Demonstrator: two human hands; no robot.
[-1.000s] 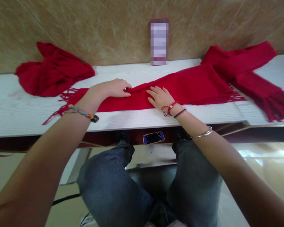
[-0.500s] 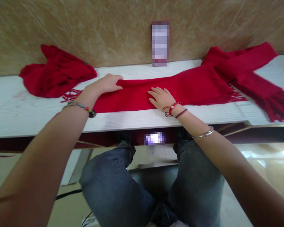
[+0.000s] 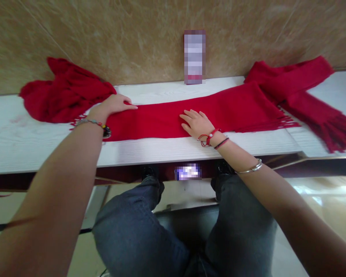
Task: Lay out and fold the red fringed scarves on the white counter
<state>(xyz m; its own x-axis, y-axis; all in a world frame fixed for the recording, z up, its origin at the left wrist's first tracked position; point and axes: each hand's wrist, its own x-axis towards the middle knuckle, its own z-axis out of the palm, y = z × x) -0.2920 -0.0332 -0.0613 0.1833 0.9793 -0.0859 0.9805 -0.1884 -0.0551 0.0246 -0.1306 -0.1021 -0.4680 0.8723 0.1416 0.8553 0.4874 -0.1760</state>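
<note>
A red fringed scarf [image 3: 155,119] lies flat and folded lengthwise across a narrow white table [image 3: 150,150]. My left hand [image 3: 117,104] rests on its left part near the far edge, the thumb stretched out along the cloth; the other fingers are partly hidden. On the middle of the scarf my right hand [image 3: 197,124] lies flat with the fingers spread. A bunched red scarf [image 3: 66,94] sits beside my left wrist. To the right, a red scarf length [image 3: 294,79] crosses back over itself and ends in fringe; I cannot tell whether it is a separate piece.
A tan marbled wall [image 3: 132,42] runs along the table's back edge. Against it stands a blurred upright box-like object [image 3: 195,57]. Below the table's front edge are a blurred bright item [image 3: 188,172] and my legs [image 3: 138,227].
My left hand has slid left along the scarf, towards the bunched one. The right hand stays in place on the cloth. The view has shifted slightly.
</note>
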